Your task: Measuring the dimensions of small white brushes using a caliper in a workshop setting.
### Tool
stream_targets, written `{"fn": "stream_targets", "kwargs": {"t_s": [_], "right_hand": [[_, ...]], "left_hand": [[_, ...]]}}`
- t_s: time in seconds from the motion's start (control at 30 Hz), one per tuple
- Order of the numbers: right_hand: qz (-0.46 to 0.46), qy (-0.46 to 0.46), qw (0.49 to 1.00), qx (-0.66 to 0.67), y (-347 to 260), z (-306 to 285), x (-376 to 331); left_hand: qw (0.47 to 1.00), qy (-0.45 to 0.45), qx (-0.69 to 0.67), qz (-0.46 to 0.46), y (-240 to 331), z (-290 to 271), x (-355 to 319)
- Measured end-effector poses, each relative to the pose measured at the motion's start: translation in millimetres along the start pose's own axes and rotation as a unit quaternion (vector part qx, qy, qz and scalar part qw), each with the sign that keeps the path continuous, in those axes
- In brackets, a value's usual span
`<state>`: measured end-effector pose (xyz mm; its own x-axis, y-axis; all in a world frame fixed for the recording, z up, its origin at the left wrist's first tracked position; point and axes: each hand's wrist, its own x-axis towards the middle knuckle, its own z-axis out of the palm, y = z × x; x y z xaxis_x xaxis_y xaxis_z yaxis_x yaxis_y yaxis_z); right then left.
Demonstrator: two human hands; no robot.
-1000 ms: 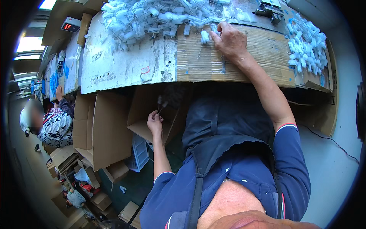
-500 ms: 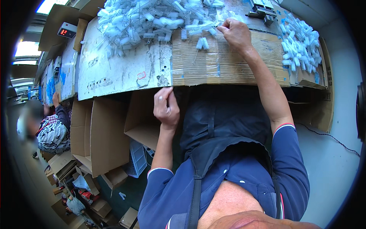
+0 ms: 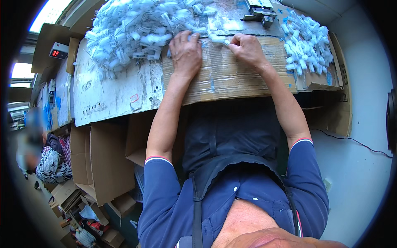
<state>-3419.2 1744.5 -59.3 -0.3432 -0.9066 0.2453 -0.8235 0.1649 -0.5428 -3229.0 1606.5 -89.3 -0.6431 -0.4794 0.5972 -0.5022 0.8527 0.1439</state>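
Small white bristle brushes with thin wire stems form a large pile (image 3: 132, 33) on the worktop. At the pile's near right edge, my left hand (image 3: 186, 56) has its fingers bent down, and a bit of white brush shows between thumb and forefinger. Its other fingertips are partly hidden. To the right, over the cardboard sheet (image 3: 231, 78), my right hand (image 3: 247, 50) pinches the end of a white brush (image 3: 219, 39). That brush points left, toward my left hand.
A second heap of brushes (image 3: 308, 45) lies at the right, by a cardboard wall. A metal fixture (image 3: 260, 13) stands at the back. Open cartons (image 3: 109, 159) stand below the bench's left front edge. Another person (image 3: 53, 159) works at the far left.
My left hand has risen from the table's front edge to the brush pile. My right hand has come slightly lower and left, still pinching a brush. The view has shifted a little.
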Motion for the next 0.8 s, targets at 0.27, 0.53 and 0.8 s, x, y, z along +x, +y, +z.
{"fn": "stream_targets", "kwargs": {"t_s": [0.27,0.53,0.8], "right_hand": [[0.11,0.061,0.976,0.176,29,-19,-20],[0.055,0.067,0.994,0.073,26,-19,-21],[0.058,0.138,0.989,0.004,39,-37,-36]], "left_hand": [[0.997,0.068,-0.031,0.018,44,1,17],[0.982,-0.029,-0.162,0.091,58,29,33],[0.975,0.017,-0.193,0.109,44,25,33]]}}
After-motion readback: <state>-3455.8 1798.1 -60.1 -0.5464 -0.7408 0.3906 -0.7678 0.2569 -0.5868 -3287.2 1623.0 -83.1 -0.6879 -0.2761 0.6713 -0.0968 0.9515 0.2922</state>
